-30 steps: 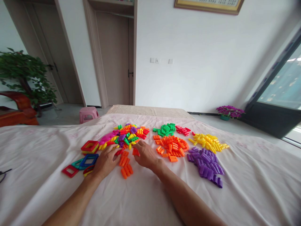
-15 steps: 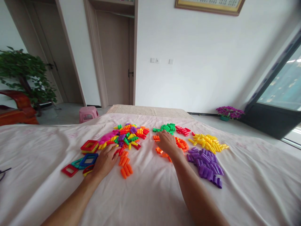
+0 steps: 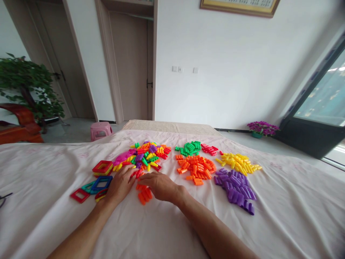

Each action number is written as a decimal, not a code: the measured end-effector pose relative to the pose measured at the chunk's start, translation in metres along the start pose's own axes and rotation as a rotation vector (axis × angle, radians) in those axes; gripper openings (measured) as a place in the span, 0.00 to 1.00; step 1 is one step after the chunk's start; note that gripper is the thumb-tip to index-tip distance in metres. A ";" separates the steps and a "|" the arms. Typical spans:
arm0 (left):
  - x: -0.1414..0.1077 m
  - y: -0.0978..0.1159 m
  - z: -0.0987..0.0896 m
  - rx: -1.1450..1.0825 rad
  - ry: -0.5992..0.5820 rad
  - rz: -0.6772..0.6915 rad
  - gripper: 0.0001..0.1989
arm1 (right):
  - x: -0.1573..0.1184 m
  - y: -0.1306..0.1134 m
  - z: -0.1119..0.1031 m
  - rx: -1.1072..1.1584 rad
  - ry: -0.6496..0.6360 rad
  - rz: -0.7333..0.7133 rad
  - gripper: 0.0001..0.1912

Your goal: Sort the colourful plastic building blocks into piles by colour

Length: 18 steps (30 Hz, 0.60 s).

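Observation:
My left hand (image 3: 121,183) rests at the near left of the mixed pile (image 3: 145,156), its fingertips beside red pieces (image 3: 137,173); what its fingers hold, if anything, is hidden. My right hand (image 3: 159,185) reaches left over a few orange pieces (image 3: 145,195), its fingers partly covering them; its grip cannot be made out. Right of centre lie sorted heaps: orange (image 3: 199,167), green (image 3: 190,148), red (image 3: 208,149), yellow (image 3: 238,162) and purple (image 3: 235,187).
Magnetic frames, red (image 3: 102,167) and blue (image 3: 101,183), lie left of my left hand on the pale cloth (image 3: 167,230). Beyond the cloth stand a pink stool (image 3: 101,130) and potted purple flowers (image 3: 262,128).
My right hand has moved left, from over the orange heap to the small orange group beside my left hand. The orange heap is now uncovered. My left hand stays in place.

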<state>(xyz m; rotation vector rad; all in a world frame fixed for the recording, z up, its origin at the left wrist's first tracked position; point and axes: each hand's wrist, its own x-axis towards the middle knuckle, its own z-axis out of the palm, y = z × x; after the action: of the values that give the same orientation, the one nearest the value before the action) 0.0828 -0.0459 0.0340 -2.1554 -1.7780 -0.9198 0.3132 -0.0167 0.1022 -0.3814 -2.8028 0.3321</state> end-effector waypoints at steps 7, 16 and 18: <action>0.001 0.001 -0.001 -0.009 0.020 -0.005 0.15 | -0.002 0.006 0.002 -0.064 -0.015 0.165 0.18; 0.000 0.000 -0.001 0.017 0.000 -0.004 0.15 | -0.003 0.007 -0.009 -0.140 -0.074 0.331 0.19; 0.000 0.001 -0.001 0.019 -0.003 -0.006 0.15 | -0.007 0.014 -0.024 -0.171 -0.068 0.422 0.20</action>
<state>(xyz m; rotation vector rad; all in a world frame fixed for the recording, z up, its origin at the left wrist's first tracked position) 0.0830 -0.0466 0.0355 -2.1426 -1.7879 -0.8978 0.3306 -0.0009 0.1193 -1.0241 -2.8061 0.1942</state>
